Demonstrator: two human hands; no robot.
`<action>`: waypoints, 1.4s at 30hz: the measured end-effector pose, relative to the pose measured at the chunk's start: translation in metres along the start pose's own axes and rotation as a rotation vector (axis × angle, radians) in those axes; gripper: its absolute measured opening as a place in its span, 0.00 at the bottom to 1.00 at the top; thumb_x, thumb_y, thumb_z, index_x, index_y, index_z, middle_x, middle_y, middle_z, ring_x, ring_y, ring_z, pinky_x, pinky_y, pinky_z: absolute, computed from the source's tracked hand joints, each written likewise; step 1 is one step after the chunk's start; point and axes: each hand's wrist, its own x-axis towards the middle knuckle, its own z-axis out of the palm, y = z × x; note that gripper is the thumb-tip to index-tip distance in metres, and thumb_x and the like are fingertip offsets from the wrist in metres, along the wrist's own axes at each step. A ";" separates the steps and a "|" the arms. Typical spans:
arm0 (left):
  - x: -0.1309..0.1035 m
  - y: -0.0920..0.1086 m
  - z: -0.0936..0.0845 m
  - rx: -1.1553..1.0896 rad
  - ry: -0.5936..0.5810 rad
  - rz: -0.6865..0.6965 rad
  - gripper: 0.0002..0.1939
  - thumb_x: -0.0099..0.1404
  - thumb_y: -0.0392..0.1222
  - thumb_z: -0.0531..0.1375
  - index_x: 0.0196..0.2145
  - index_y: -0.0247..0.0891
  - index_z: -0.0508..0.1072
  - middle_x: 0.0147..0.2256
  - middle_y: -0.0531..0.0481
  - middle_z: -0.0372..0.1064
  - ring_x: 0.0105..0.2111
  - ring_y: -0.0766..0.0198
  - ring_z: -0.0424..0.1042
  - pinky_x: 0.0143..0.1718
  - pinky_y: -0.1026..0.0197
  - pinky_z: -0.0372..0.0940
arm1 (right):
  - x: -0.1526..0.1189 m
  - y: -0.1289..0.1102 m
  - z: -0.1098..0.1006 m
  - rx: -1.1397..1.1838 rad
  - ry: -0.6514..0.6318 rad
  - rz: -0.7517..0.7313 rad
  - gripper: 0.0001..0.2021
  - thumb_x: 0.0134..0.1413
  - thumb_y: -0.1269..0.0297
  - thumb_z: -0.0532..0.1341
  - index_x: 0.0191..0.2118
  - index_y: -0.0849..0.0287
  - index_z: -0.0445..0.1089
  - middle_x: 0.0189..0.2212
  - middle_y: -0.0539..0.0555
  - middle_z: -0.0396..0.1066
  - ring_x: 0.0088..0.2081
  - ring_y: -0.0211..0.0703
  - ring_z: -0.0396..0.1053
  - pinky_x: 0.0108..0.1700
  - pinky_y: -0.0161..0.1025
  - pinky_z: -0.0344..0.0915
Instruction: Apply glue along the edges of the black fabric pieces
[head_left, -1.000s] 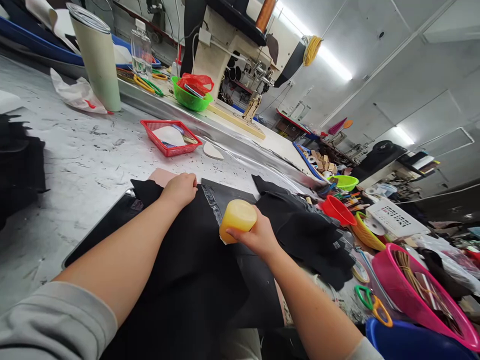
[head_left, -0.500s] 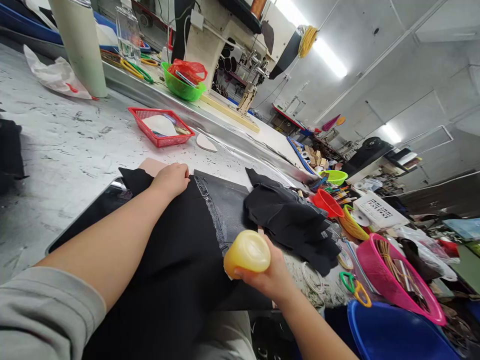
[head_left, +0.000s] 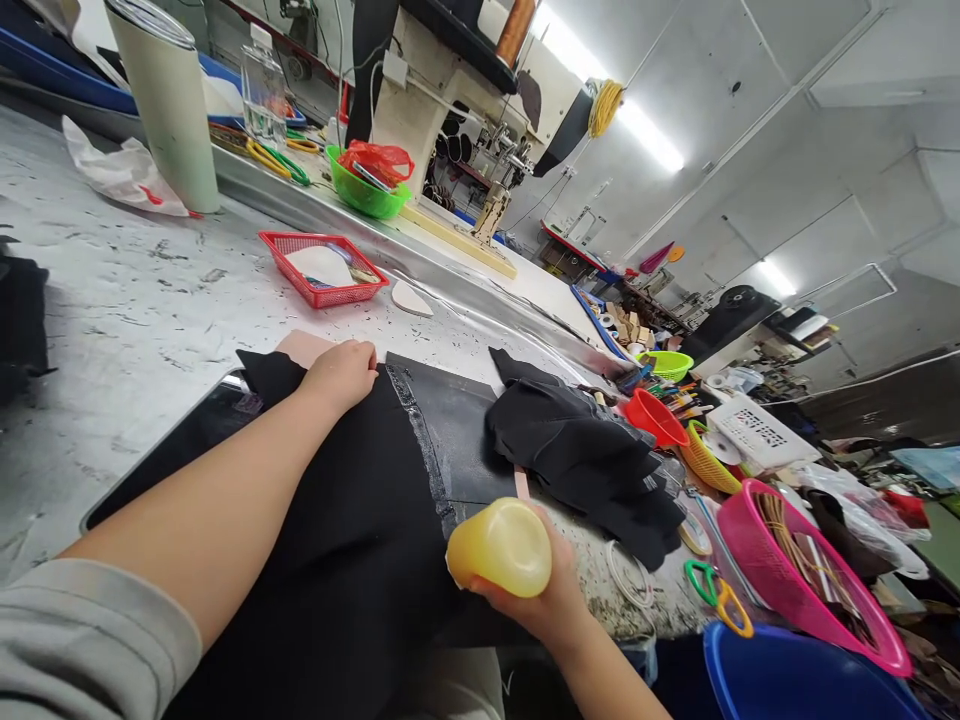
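Observation:
My right hand [head_left: 559, 590] is wrapped round a yellowish squeeze bottle [head_left: 506, 548], its base tipped up toward me and its far end hidden against the cloth. Under it runs the edge of a large black fabric piece [head_left: 352, 530], which hangs down over my lap. A shiny, wet-looking strip [head_left: 421, 430] follows that edge, beside a dark flat board [head_left: 472, 425]. My left hand [head_left: 341, 378] is closed on the fabric's far end, fingers curled under and partly hidden. Right of the board lies a crumpled heap of black fabric pieces [head_left: 577, 450].
A red basket [head_left: 322, 290] and a white cut-out [head_left: 411, 298] sit beyond my left hand. A tablet-like dark panel [head_left: 180, 440] lies under my left forearm. Scissors [head_left: 718, 597], a pink basket [head_left: 810, 580] and a blue bin [head_left: 795, 670] are at right; a sewing machine [head_left: 465, 100] stands behind.
The bottle in my right hand has moved slightly nearer to me along the fabric edge. My left hand keeps its place on the cloth. The whole view has shifted a little.

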 end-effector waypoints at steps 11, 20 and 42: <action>-0.003 -0.003 -0.005 -0.051 -0.054 -0.009 0.01 0.58 0.37 0.54 0.29 0.40 0.65 0.35 0.47 0.68 0.38 0.58 0.68 0.34 0.61 0.61 | 0.088 0.002 0.042 -0.014 -0.091 0.014 0.28 0.32 0.54 0.68 0.42 0.55 0.64 0.36 0.54 0.72 0.35 0.49 0.70 0.37 0.43 0.67; -0.004 -0.008 -0.002 -0.070 -0.055 -0.023 0.03 0.57 0.35 0.54 0.32 0.40 0.63 0.36 0.47 0.69 0.38 0.59 0.69 0.34 0.61 0.61 | 0.152 0.003 0.082 -0.025 -0.038 -0.013 0.29 0.31 0.53 0.67 0.43 0.57 0.63 0.37 0.56 0.71 0.38 0.51 0.70 0.39 0.45 0.66; -0.007 -0.008 -0.004 -0.118 -0.056 -0.072 0.06 0.57 0.36 0.54 0.34 0.41 0.60 0.36 0.46 0.70 0.36 0.55 0.70 0.29 0.59 0.59 | 0.207 0.010 0.102 0.055 0.072 0.082 0.26 0.42 0.47 0.61 0.46 0.56 0.59 0.36 0.53 0.71 0.36 0.47 0.69 0.34 0.43 0.67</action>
